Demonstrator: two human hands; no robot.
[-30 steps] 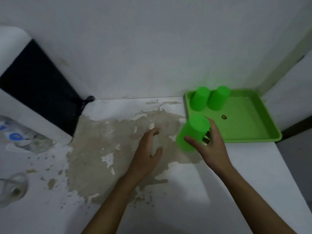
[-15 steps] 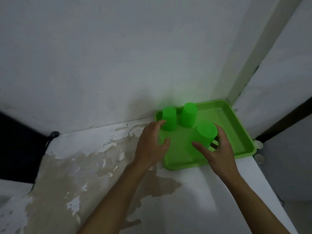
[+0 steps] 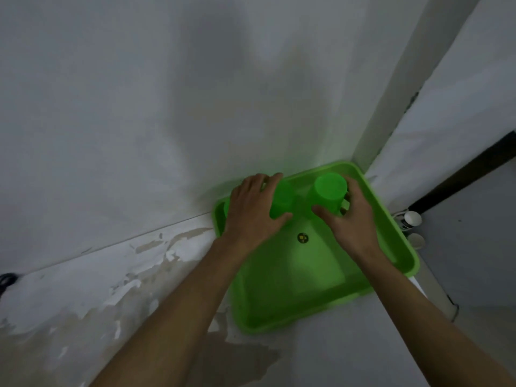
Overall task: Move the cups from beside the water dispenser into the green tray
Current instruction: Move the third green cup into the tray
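Both hands had travelled from the tabletop's middle to the green tray point(image 3: 385, 277) in the far right corner. Right hand point(image 3: 350, 219) was wrapped round an upturned cup point(image 3: 326, 195) low over the tray; left hand point(image 3: 251, 210) lay spread on another cup point(image 3: 282, 201) (a third was mostly hidden). Release remained.

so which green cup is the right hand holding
The upside-down cup near the tray's far right corner; the right hand wraps it. The left hand covers the others.
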